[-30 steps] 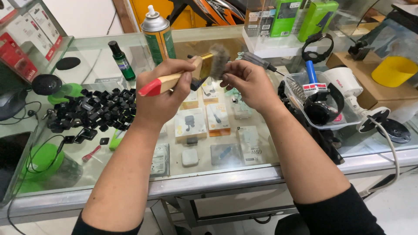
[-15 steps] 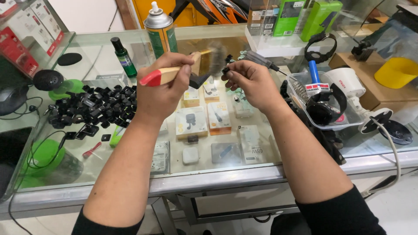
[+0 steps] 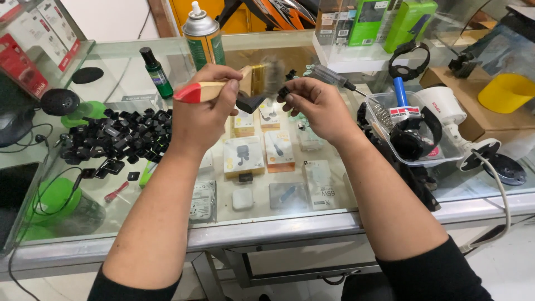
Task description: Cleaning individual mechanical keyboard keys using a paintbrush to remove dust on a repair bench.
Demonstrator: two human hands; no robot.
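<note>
— Holding that paintbrush (image 3: 223,89) by its wooden handle, is the left hand (image 3: 203,114) wrapped tight round it?

— Yes, fist closed on the handle, red tip sticking out away from the spray can (image 3: 203,33), bristles blurred just below the can. That grip likely gives firm strokes.

— And the right hand (image 3: 317,106)?

— Pinched on a small black keycap (image 3: 283,92), fingertips closed, held right against the bristles, below and to the right of the can. Raised above the glass counter (image 3: 167,223), probably so dust falls clear.

— Both hands close together, then?

— Nearly meeting, with only brush and cap between.

— The other pieces?

— A heap of black keycaps (image 3: 111,136) lies on the glass, below and left of the can; a green bottle (image 3: 156,72) stands just left of it.
</note>
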